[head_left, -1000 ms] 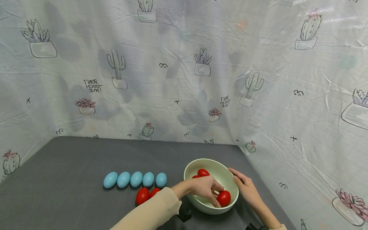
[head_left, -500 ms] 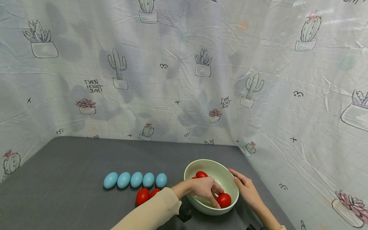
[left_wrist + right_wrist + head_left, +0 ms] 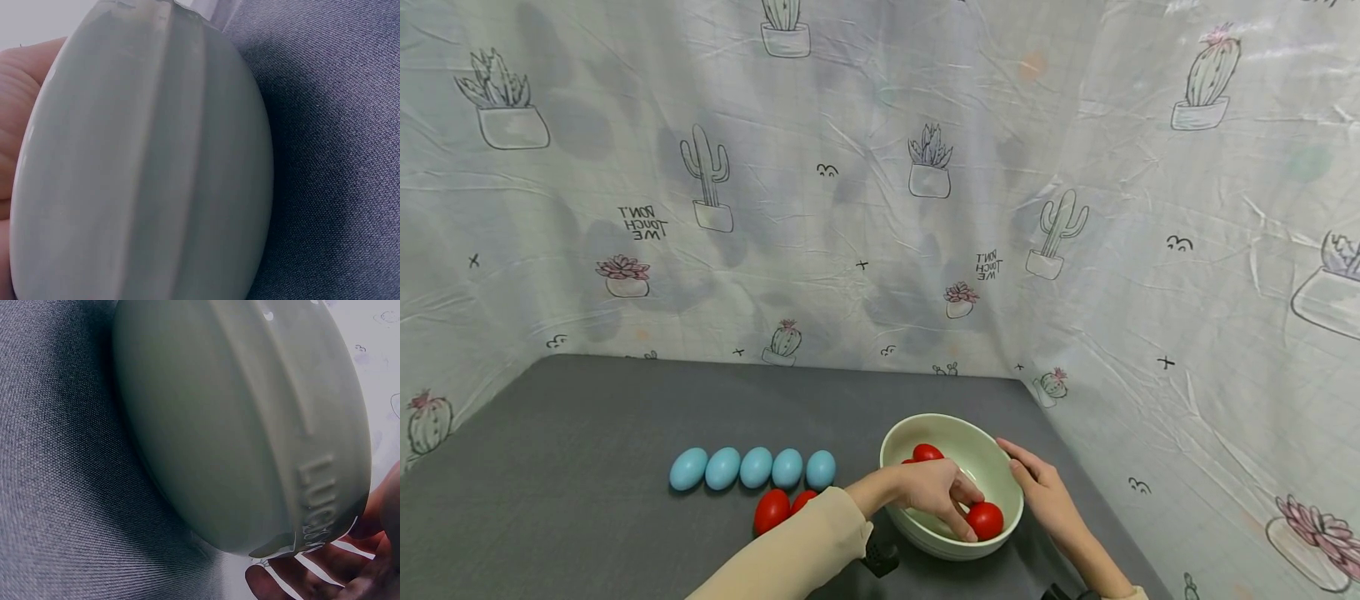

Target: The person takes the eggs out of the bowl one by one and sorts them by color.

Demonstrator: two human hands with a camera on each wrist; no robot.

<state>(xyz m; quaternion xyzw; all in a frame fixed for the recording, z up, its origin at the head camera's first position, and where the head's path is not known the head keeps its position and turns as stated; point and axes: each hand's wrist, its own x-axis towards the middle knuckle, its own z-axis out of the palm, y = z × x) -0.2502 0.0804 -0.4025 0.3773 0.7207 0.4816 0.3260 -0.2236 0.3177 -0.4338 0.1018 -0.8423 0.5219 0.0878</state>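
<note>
A pale green bowl stands at the right of the table in the head view. My left hand reaches into it from the left, thumb and fingers curled against a red egg. More red eggs lie deeper in the bowl, partly behind that hand. My right hand holds the bowl's right rim. Its fingers show at the rim in the right wrist view, beside raised lettering. The bowl's outer wall fills most of the left wrist view and hides the left fingertips.
Several light blue eggs form a row left of the bowl on the dark grey tabletop. Two red eggs show below the row, one partly covered by the left sleeve. A cactus-print curtain encloses the table.
The red eggs in the bowl have shifted very slightly, the one at the left hand a little downward. Both hands and the bowl stay nearly where they were.
</note>
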